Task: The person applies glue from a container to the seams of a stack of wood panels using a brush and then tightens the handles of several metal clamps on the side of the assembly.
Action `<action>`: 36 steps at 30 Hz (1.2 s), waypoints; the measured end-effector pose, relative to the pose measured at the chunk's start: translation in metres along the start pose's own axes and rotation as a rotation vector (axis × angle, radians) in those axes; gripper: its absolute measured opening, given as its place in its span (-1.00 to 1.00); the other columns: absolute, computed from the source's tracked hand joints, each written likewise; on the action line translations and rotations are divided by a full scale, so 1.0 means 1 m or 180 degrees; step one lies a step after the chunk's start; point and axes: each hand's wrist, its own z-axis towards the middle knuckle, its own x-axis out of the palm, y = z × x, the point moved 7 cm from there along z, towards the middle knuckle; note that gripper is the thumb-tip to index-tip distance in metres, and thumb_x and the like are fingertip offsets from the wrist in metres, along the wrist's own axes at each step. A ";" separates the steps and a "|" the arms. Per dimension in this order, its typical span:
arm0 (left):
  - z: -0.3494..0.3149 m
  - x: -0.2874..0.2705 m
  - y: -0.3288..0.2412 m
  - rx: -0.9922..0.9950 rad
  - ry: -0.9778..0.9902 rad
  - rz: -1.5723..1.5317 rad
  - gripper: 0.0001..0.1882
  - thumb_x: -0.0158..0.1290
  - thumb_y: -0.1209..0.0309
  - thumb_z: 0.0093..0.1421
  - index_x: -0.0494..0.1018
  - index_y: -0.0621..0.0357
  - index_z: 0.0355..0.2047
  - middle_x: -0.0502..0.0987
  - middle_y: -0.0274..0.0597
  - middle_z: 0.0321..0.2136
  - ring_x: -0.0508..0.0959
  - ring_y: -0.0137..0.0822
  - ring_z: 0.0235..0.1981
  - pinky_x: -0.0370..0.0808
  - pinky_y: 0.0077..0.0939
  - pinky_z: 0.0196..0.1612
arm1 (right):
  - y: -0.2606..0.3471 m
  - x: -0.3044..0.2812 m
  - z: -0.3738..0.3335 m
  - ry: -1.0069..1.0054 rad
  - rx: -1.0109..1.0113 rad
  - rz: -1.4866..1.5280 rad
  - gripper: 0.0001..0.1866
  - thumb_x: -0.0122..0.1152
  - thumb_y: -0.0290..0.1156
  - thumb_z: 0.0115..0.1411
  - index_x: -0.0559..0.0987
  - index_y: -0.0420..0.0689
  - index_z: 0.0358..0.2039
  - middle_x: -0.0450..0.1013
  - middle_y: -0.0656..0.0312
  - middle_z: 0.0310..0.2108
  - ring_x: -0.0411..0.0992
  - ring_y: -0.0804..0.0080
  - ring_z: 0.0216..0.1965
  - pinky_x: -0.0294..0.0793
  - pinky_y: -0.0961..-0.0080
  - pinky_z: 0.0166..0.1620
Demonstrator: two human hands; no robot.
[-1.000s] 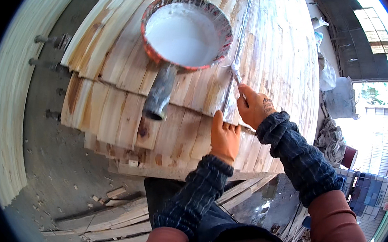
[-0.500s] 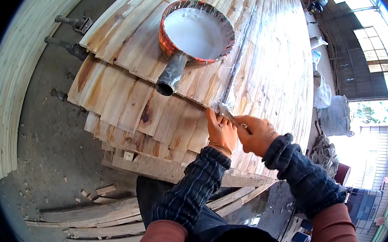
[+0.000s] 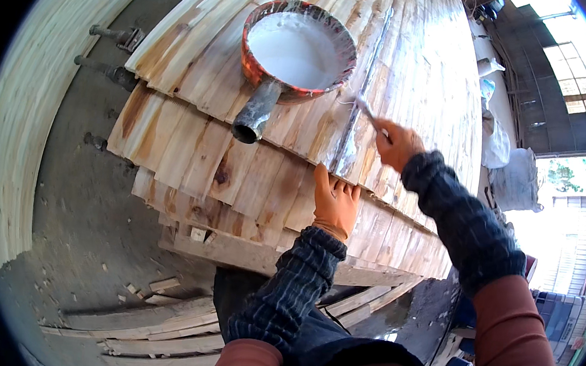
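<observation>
My right hand (image 3: 397, 146), in an orange glove, is closed round a slim brush (image 3: 367, 110) whose whitish tip is over a dark, wet seam (image 3: 357, 122) between boards. My left hand (image 3: 336, 203), gloved alike, has its fingers curled at the near end of the top wooden board (image 3: 346, 161), thumb pointing up; its fingertips are partly hidden. Ahead and to the left, a red-orange round pan (image 3: 249, 62) with a grey pipe handle (image 3: 259, 113) rests on the boards. White liquid (image 3: 295, 49) fills much of it, and white smears coat its rim.
Stacked board layers (image 3: 204, 153) step down toward me. Another pale wood stack (image 3: 48, 89) stands at far left, with metal clamp ends (image 3: 117, 35) jutting into the gap. Loose wooden strips (image 3: 159, 332) lie on the floor below. White sacks (image 3: 516, 178) sit at the right.
My right hand has moved forward along the seam with the brush, away from my left hand. The left hand stays at the board end. The pan has not moved on the boards.
</observation>
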 end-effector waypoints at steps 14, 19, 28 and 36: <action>0.008 -0.020 0.002 0.0032 0.0338 -0.0213 -0.23 -0.11 -0.32 0.21 0.22 0.07 0.13 0.17 -0.32 0.24 0.10 -0.34 0.30 -0.21 -0.21 0.43 | 0.001 -0.042 0.008 0.1436 0.1408 0.1311 -0.70 0.11 -0.35 0.18 0.64 -0.23 -0.16 0.23 0.35 -0.80 0.02 0.65 -0.84 -0.06 0.54 -0.76; 0.008 -0.020 0.001 0.0074 0.0249 -0.0112 -0.30 -0.12 -0.31 0.22 0.27 0.03 0.06 0.22 -0.37 0.19 0.15 -0.37 0.26 -0.20 -0.23 0.42 | 0.042 -0.051 0.055 0.0849 0.0832 -0.0066 -0.73 0.11 -0.33 0.20 0.64 -0.17 -0.18 0.50 0.14 -0.66 0.36 0.50 -0.74 0.33 0.49 -0.67; 0.005 -0.012 -0.007 0.0070 0.0165 -0.0378 -0.41 -0.06 -0.28 0.20 0.26 0.04 -0.33 0.33 -0.29 0.08 0.24 -0.28 0.18 -0.07 -0.25 0.40 | 0.132 -0.014 -0.021 0.2064 0.0527 -0.0540 -0.65 0.09 -0.20 0.24 0.63 -0.26 -0.29 0.47 0.18 -0.73 0.36 0.56 -0.78 0.37 0.51 -0.65; -0.001 -0.021 0.001 -0.0021 -0.0049 -0.0475 -0.22 -0.08 -0.33 0.18 0.30 0.20 -0.02 0.25 -0.14 0.19 0.15 -0.20 0.29 -0.14 -0.24 0.42 | 0.079 -0.018 -0.018 0.1869 0.1075 0.0818 -0.73 0.08 -0.38 0.17 0.63 -0.25 -0.21 0.37 0.24 -0.76 0.23 0.60 -0.82 0.15 0.58 -0.74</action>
